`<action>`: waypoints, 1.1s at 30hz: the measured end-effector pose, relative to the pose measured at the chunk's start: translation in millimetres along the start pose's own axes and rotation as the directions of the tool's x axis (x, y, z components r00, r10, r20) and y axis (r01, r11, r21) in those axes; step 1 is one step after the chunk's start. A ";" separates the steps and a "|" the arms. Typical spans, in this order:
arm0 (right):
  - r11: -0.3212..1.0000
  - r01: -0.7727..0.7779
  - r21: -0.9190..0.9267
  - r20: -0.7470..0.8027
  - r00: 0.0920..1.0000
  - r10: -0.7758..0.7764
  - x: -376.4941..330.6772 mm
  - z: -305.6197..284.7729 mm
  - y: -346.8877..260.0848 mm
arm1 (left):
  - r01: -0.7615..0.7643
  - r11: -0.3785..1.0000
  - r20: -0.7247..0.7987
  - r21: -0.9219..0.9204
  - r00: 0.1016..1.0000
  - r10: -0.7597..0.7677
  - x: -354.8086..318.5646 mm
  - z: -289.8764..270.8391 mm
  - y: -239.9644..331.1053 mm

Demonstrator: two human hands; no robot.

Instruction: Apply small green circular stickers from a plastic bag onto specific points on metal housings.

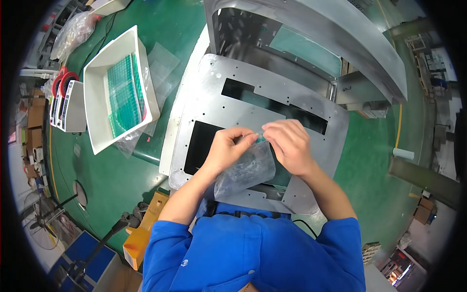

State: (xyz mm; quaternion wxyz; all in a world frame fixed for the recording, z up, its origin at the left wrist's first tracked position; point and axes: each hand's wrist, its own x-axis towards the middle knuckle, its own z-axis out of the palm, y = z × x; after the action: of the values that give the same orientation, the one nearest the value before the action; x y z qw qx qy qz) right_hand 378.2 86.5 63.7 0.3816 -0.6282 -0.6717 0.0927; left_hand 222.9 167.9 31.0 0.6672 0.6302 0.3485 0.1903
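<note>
A clear, crumpled plastic bag (pixel 243 171) hangs from my left hand (pixel 224 148), whose thumb and forefinger pinch it near its top. My right hand (pixel 291 145) is closed beside it, fingertips bent together close to the left ones. What the right fingertips grip is too small to make out. A tiny greenish bit (pixel 260 138) shows between the two hands. Below them lies a grey metal panel (pixel 253 104) with small holes and dark rectangular cut-outs. The bag covers part of the panel's near side.
Beyond the panel rises a large metal housing (pixel 311 29) with a curved edge. On the left, a white bin (pixel 89 112) holds green gridded sheets (pixel 121 85), with clear plastic film (pixel 163 61) beside it. A yellow jack-like machine (pixel 146 228) stands at lower left on the green floor.
</note>
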 end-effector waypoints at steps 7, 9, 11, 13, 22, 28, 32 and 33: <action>0.854 -0.493 0.164 0.117 0.870 0.479 53.6 24.2 72.5 | 0.073 0.997 -0.139 -0.016 0.987 -0.075 9.2 -11.1 -20.7; 0.851 -0.516 0.093 0.164 0.851 0.498 57.6 32.0 87.5 | 0.071 0.997 -0.147 -0.017 0.987 -0.072 8.3 -11.0 -25.8; 0.853 -0.518 0.059 0.183 0.846 0.501 58.1 38.2 95.5 | 0.042 0.999 -0.155 0.000 0.987 -0.042 8.3 -10.4 -33.6; 0.853 -0.521 0.016 0.184 0.841 0.510 59.9 40.0 96.6 | 0.070 0.997 -0.147 -0.017 0.986 -0.072 8.5 -10.4 -36.7; 0.847 -0.516 -0.132 0.169 0.830 0.532 66.9 40.5 90.5 | 0.143 0.989 -0.086 -0.042 0.985 -0.147 10.6 -13.0 -37.7; 0.844 -0.509 -0.167 0.158 0.831 0.533 68.0 41.3 88.6 | 0.130 0.989 -0.093 -0.064 0.986 -0.135 11.0 -12.7 -37.9; 0.840 -0.506 -0.194 0.147 0.832 0.535 67.1 42.0 88.6 | 0.142 0.988 -0.085 -0.052 0.986 -0.146 10.8 -12.7 -39.2; 0.840 -0.504 -0.200 0.140 0.834 0.533 66.9 42.7 88.3 | 0.149 0.987 -0.086 -0.053 0.984 -0.153 10.7 -12.8 -39.2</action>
State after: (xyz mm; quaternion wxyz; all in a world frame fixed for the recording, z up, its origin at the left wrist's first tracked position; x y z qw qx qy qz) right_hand 425.1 179.9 7.3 0.2261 -0.8030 -0.5140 0.1999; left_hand 214.0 179.2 -9.1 0.6777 0.5772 0.4204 0.1755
